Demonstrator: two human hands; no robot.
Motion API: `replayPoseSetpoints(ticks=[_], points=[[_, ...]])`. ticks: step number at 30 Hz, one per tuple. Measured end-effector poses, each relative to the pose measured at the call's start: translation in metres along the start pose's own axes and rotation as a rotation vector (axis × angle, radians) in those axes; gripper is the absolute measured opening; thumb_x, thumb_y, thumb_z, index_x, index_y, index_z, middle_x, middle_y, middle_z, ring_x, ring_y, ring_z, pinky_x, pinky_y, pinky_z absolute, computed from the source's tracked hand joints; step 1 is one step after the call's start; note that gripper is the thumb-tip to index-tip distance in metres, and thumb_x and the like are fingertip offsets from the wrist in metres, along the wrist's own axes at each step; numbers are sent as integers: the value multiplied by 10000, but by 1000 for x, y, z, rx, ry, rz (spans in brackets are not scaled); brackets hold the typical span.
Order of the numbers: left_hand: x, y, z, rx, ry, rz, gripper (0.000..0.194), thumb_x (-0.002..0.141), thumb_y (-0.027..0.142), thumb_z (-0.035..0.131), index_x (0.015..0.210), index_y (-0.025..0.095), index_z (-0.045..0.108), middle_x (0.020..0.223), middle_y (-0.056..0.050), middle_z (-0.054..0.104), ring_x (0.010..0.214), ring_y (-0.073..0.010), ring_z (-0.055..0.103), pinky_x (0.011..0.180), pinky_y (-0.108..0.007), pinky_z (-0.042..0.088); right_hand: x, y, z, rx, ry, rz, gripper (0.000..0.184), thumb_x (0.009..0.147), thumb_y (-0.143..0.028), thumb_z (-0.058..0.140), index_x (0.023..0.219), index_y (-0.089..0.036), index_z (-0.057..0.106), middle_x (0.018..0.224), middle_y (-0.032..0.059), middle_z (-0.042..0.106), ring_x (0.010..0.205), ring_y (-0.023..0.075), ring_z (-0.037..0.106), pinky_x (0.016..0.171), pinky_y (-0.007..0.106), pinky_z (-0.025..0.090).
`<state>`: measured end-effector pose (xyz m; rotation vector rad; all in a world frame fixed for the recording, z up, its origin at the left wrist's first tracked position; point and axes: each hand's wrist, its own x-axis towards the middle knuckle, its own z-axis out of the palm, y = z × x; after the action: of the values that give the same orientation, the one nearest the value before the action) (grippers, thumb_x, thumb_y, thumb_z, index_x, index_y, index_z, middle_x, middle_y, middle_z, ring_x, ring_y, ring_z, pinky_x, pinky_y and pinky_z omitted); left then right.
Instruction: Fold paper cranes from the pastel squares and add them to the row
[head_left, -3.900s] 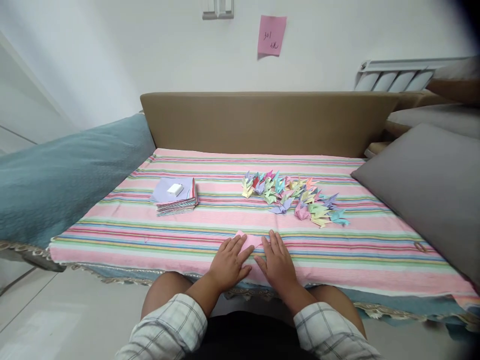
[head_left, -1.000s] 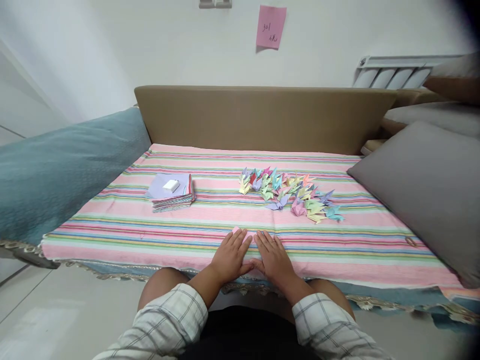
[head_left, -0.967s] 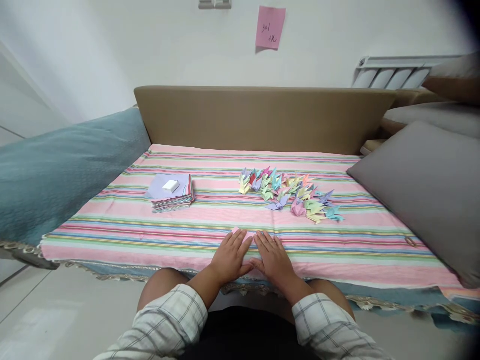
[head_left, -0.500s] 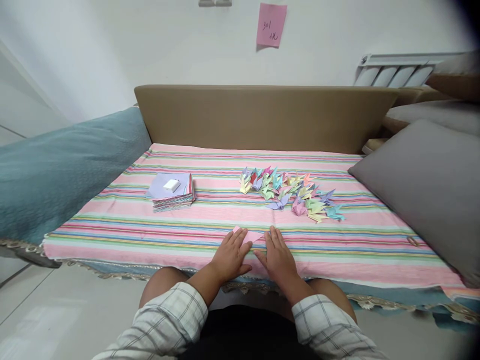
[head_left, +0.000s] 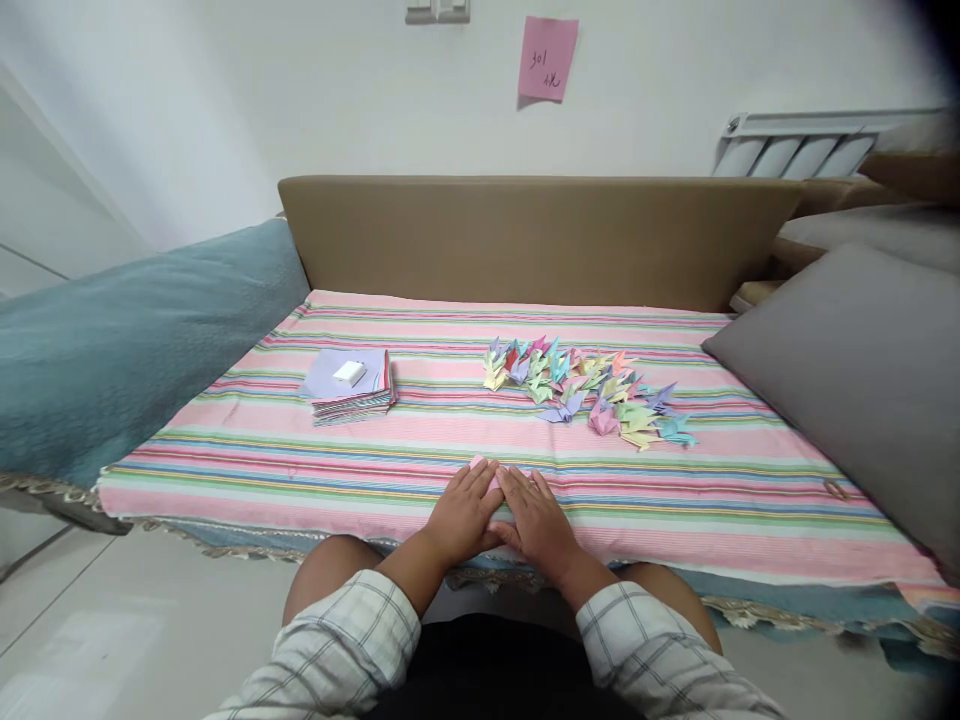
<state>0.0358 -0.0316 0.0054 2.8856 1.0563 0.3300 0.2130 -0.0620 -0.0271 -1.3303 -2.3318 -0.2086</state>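
A piece of folded pink paper (head_left: 493,483) lies on the striped cloth close to the front edge, mostly covered by my hands. My left hand (head_left: 462,514) rests flat on its left part, fingers stretched forward. Over its right part lies my right hand (head_left: 537,517), also flat with fingers extended, its inner edge against my left hand. Both hands are open and press down rather than grip. Beyond them sits a cluster of folded paper cranes (head_left: 570,385) in many colours.
A stack of coloured paper sheets (head_left: 352,408) stands to the left, topped by a small white block (head_left: 349,373). Striped cloth (head_left: 247,455) covers the seat. A grey cushion (head_left: 847,380) leans at the right, near a small brownish item (head_left: 835,489).
My right hand has slid left across the pink paper until it meets my left hand, covering more of the paper. My left hand stays nearly where it was. The view has shifted slightly.
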Motion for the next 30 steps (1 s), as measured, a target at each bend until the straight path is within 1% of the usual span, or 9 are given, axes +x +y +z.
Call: replayPoseSetpoints(ticks=[4,6,14,19,21,24,25,27,30], points=[[-10,-1,-2,4,43,-52,646,792,470,580,1375,285,372,1481,-100,307,1369,-303,248,1085,-508,239,-1,0,0,-12,16,-2,705,901,-556,341,1424,-89,267,1373,164,454,1299,270,369,1056,492,268],[-16,-1,-2,6,55,-97,616,797,489,572,1358,305,398,1488,-93,292,1362,-307,262,1077,-523,240,-1,-2,-1,-16,11,1,685,905,-547,343,1420,-99,283,1371,158,459,1296,267,374,1060,492,260],[-40,-1,-5,30,87,-283,625,754,431,631,1325,256,446,1449,-80,375,1337,-320,308,1072,-535,247,-1,-5,-5,24,3,38,560,927,-513,326,1319,-136,461,1373,124,466,1295,247,380,1080,470,199],[-51,-6,-11,52,90,-346,621,749,384,636,1322,245,444,1436,-68,397,1335,-330,309,1070,-559,239,-1,-6,-6,19,7,44,532,928,-495,346,1307,-146,477,1363,123,478,1294,242,384,1075,457,212],[-56,-8,-15,42,91,-363,581,760,391,619,1299,230,470,1423,-79,415,1323,-329,332,1058,-556,263,-1,-6,-5,17,13,45,525,929,-489,350,1304,-145,481,1360,121,482,1293,241,387,1076,452,211],[-58,-7,-24,30,147,-399,505,809,419,554,1259,195,502,1395,-116,446,1295,-317,385,1053,-553,277,-1,-6,-4,11,26,46,513,926,-476,367,1301,-145,485,1351,123,492,1291,239,389,1077,448,213],[-56,-5,-28,32,176,-388,504,831,420,526,1276,188,484,1399,-125,439,1296,-308,386,1068,-556,251,-1,-6,-3,9,30,43,510,924,-474,374,1298,-146,487,1348,126,495,1290,240,389,1077,449,214],[-45,2,-33,26,209,-262,527,865,407,483,1337,182,414,1401,-128,436,1324,-289,350,1105,-554,176,-2,-6,-1,10,38,39,494,924,-455,384,1296,-147,488,1346,127,497,1291,241,387,1078,453,209],[-19,14,-32,-64,122,-54,667,851,486,491,1405,170,294,1415,-128,417,1355,-263,298,1112,-481,225,-3,-5,0,25,30,42,470,923,-384,392,1331,-157,448,1360,110,485,1303,236,368,1081,455,194]])
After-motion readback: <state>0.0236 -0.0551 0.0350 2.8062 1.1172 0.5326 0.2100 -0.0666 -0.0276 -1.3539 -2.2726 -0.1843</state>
